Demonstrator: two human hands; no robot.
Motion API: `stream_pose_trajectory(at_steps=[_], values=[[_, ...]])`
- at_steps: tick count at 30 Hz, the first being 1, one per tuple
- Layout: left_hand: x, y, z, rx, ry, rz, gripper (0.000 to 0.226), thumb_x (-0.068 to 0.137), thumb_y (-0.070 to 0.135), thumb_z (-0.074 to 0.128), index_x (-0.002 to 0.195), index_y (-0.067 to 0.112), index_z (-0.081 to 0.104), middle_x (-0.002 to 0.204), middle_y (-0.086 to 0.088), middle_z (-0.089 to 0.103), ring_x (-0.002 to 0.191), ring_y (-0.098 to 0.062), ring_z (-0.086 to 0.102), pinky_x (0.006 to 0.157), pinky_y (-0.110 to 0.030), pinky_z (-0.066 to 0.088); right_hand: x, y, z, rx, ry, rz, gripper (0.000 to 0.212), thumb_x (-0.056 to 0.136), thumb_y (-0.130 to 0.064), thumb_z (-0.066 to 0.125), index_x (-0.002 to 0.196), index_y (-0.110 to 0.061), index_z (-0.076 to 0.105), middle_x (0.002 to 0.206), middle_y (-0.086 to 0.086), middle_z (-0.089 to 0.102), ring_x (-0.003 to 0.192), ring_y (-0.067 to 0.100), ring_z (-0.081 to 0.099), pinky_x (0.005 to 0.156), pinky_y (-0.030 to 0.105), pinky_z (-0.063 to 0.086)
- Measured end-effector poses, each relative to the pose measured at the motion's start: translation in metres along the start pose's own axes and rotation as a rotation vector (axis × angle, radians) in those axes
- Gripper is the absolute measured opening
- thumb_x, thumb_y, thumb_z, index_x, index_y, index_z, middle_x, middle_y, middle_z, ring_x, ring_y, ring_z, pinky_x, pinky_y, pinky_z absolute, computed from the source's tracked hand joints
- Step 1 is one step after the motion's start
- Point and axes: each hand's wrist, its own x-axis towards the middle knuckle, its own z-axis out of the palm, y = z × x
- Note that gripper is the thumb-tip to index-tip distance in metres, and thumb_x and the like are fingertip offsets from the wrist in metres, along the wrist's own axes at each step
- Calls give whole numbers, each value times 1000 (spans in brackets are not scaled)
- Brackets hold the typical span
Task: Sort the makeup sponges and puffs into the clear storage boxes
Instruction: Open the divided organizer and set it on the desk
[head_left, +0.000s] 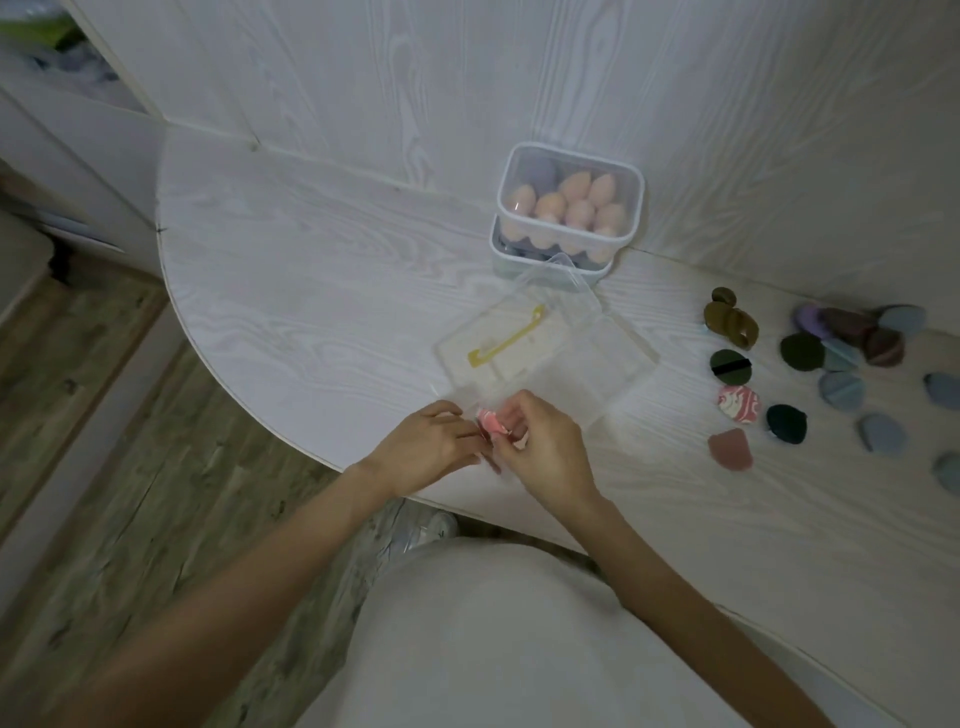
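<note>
Both our hands meet at the near edge of the white wood-grain table (311, 291). Our left hand (426, 447) and our right hand (545, 447) pinch together on one small pink marbled makeup sponge (491, 422), fingertips closed on it from either side, just over the table edge.

Just beyond the hands lies an open clear plastic storage box (597, 358) with a yellow handle (506, 340) on its flat lid; its near corner sits right by our fingers. Further back, against the white panelled wall (363, 78), we see two stacked clear boxes with white rims (569, 213), the top one filled with peach egg-shaped sponges (571, 202), with darker pieces showing below.

To the right of the open box, loose puffs are spread on the table: a pink-and-white marbled round puff (738, 405), a dusty-pink wedge puff (730, 449), a dark green round puff with a black strap (731, 365), olive-brown sponges (730, 319), and a scatter of blue-grey puffs (841, 391) further out.
</note>
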Motion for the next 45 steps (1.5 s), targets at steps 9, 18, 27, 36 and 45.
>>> stream_pose_trajectory(at_steps=[9,18,27,36,45], values=[[-1,9,17,18,147,-23,18,91,27,52,88,20,67,86,6,68,82,-13,62,89,-27,37,-15,18,22,-485,30,-156,20,66,-21,81,69,-16,62,54,-1,62,49,19,56,46,25,43],[-2,23,22,54,172,-88,19,83,19,54,97,11,64,98,-3,65,98,-19,51,86,-28,36,-27,23,17,-332,-104,-15,22,90,-29,59,104,-14,60,85,5,73,72,26,68,58,32,51],[16,49,17,83,116,-174,20,69,11,76,87,18,69,88,1,67,83,-22,63,82,-28,33,-38,65,-53,-187,222,105,11,87,-13,59,98,-13,62,85,4,68,75,19,62,62,27,44],[59,92,32,59,81,-209,19,68,13,79,84,19,71,81,1,65,74,-21,61,75,-26,33,-44,191,-110,-540,128,425,12,91,-10,51,98,-11,60,119,17,52,103,34,49,85,40,43],[65,104,40,76,130,-272,19,67,14,80,82,20,72,81,3,66,73,-20,61,72,-28,39,-51,111,-117,362,157,251,22,86,-3,62,106,-11,66,93,-6,65,86,-2,61,78,9,45]])
